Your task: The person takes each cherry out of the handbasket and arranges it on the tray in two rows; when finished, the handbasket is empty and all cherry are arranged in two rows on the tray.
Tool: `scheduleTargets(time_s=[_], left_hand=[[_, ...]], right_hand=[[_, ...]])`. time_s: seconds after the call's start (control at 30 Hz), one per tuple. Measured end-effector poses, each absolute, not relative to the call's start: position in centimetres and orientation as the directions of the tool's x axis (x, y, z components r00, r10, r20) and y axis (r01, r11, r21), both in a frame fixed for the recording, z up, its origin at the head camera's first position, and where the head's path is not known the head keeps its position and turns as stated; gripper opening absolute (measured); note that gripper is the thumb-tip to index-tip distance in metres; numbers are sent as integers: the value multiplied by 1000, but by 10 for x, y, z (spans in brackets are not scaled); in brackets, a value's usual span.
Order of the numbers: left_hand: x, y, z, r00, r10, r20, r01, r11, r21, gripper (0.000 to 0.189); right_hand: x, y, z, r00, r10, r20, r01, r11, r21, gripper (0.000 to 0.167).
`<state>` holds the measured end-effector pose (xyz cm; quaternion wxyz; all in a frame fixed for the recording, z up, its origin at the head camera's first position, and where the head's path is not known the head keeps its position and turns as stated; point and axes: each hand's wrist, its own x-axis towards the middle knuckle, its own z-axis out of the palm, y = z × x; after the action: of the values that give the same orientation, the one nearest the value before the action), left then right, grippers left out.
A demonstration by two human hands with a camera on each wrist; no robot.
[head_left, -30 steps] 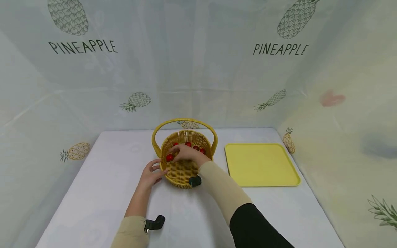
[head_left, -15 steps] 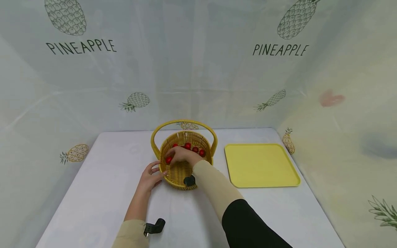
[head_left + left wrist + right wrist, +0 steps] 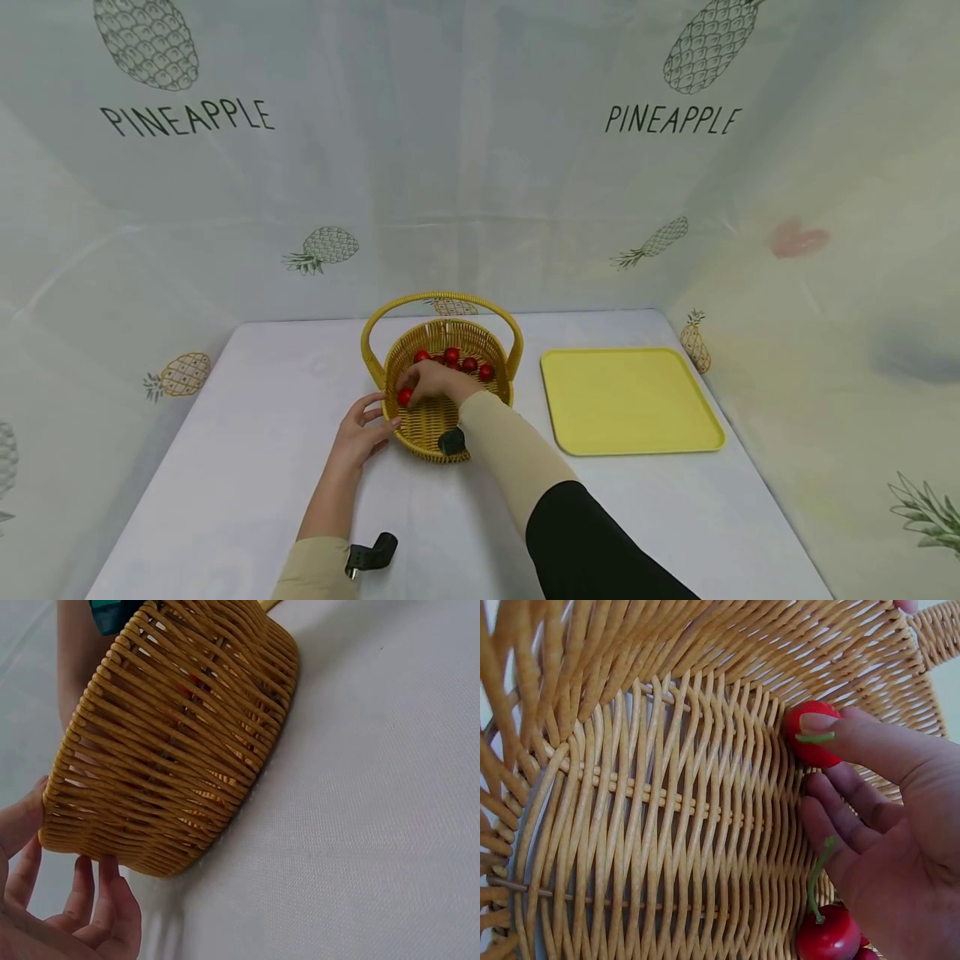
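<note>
A round yellow wicker basket with an arched handle stands at the middle of the table, red cherries inside it along the back and right. My left hand holds its left rim; in the left wrist view, thumb and fingers lie at the rim and against the woven wall. Inside the basket, my right hand pinches one red cherry near the left wall, the thumb over its green stem. Another cherry with a green stem lies below that hand. Part of the fruit is hidden behind the right hand.
A flat yellow tray lies to the right of the basket on the white tabletop. A pineapple-printed cloth rises behind the table and at its sides. Each wrist wears a small dark camera.
My right hand has moved slightly left and toward me, and the cherry at its fingertips has shifted the same way. The left hand has stayed on the basket rim.
</note>
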<state>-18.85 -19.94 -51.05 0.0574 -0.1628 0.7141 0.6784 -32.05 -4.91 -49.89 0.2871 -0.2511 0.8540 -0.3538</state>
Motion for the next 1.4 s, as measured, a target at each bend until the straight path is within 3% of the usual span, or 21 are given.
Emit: scheduleTargets(time_s=[0.57, 1.03, 1.2, 1.4], left_hand=[[-194, -200, -508, -938, -147, -315, -321, 19, 947, 63], [-197, -201, -515, -938, -158, -307, -316, 33, 948, 62], [-195, -202, -516, -940, -152, -305, -313, 31, 949, 62], [-193, -201, -514, -944, -141, -300, -308, 41, 950, 63]], right_hand=[[-325, -42, -487, -700, -633, -330, -232, 639, -734, 25], [-324, -14, -473, -658, -662, -357, -247, 639, -729, 43], [-317, 1, -465, -668, -666, -331, -287, 641, -712, 40], [-310, 20, -457, -686, -661, -304, -248, 605, -756, 36]])
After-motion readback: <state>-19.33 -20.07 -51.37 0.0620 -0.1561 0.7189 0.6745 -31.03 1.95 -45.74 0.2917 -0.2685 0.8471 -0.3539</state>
